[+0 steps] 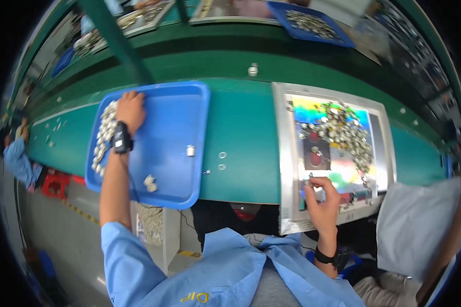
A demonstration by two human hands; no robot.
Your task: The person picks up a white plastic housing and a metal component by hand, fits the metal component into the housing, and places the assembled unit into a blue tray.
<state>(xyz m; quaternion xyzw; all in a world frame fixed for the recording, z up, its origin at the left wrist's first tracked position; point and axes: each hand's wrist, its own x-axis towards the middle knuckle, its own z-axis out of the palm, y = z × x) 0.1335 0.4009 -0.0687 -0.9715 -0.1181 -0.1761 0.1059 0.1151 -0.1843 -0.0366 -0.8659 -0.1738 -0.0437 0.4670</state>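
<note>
My left hand (131, 111) reaches into the far left part of a blue tray (169, 174), beside a row of small white parts (107, 130). Its fingers point away and bend down, so their tips and anything under them are hidden. Over the near left part of a silver-framed panel (286, 153), my right hand (322, 202) pinches a small metallic part (308, 182) between thumb and forefinger. A heap of small shiny metal parts (351, 135) covers much of the panel's rainbow-sheen surface. Two dark red discs (315, 159) lie left of that heap.
Inside the tray sit a single white part (190, 150) and a small white cluster (150, 183). Two clear rings (222, 155) lie on the green bench (241, 117). Another blue tray (312, 28) stands beyond. A person (18, 158) works at the far left.
</note>
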